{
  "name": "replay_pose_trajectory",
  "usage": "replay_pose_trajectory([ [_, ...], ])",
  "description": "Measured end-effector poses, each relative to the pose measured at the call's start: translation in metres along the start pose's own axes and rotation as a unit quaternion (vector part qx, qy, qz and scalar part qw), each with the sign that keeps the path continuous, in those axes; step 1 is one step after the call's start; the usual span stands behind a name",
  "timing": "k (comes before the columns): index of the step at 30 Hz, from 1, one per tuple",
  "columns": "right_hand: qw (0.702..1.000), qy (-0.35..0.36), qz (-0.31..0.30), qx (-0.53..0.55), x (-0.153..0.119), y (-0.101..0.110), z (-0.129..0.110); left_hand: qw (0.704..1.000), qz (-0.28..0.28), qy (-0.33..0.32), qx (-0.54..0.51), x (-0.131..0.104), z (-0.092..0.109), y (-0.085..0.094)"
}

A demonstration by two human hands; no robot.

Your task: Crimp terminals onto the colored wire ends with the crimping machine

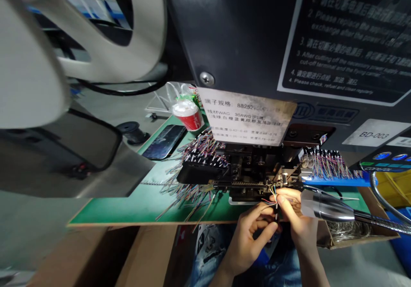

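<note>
Just in front of a dark machine (pixel 237 43), my left hand (pixel 253 233) has its thumb and fingers closed around a thin black cable (pixel 276 213). Several fine coloured wires (pixel 272 194) fan out from the cable's upper end. Beside it, my right hand (pixel 296 212) pinches these wires between thumb and forefinger, close to the machine's metal tooling (pixel 284 177). The wire tips point up and left toward the tooling; whether any touch it cannot be told. A metal lamp head (pixel 327 205) partly covers the back of my right hand.
Bundles of wires (pixel 205 150) lie left of the tooling on the green table (pixel 128 210), with a phone (pixel 165 142) and a red cup (pixel 189 115) behind. A blue tray (pixel 340 181) holds more wires at right. An open box (pixel 349 233) stands below it.
</note>
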State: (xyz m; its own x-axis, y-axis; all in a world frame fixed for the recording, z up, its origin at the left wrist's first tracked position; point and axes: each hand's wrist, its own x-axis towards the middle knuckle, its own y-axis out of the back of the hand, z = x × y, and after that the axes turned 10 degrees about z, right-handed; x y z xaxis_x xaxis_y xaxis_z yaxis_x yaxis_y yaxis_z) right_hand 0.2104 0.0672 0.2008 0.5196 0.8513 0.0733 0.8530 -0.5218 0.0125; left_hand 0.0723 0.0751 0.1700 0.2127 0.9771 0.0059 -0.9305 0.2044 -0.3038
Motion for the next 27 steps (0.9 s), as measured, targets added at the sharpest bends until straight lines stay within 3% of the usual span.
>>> replay_pose_trajectory([
  [15, 1.000, 0.003, -0.009, 0.006, -0.001, -0.001, 0.002, 1.000, 0.001, 0.022, -0.011, -0.001, 0.000, 0.003],
  [22, 0.989, 0.111, -0.094, 0.023, 0.002, 0.008, 0.004, 0.981, -0.099, 0.076, -0.151, -0.003, -0.004, 0.017],
  [25, 0.990, 0.071, -0.106, 0.065, -0.001, 0.006, 0.004, 0.974, -0.123, 0.079, -0.173, -0.002, -0.007, 0.017],
  [27, 0.993, 0.038, -0.087, 0.071, -0.004, 0.003, 0.004, 0.978, -0.109, 0.081, -0.159, -0.002, -0.010, 0.017],
])
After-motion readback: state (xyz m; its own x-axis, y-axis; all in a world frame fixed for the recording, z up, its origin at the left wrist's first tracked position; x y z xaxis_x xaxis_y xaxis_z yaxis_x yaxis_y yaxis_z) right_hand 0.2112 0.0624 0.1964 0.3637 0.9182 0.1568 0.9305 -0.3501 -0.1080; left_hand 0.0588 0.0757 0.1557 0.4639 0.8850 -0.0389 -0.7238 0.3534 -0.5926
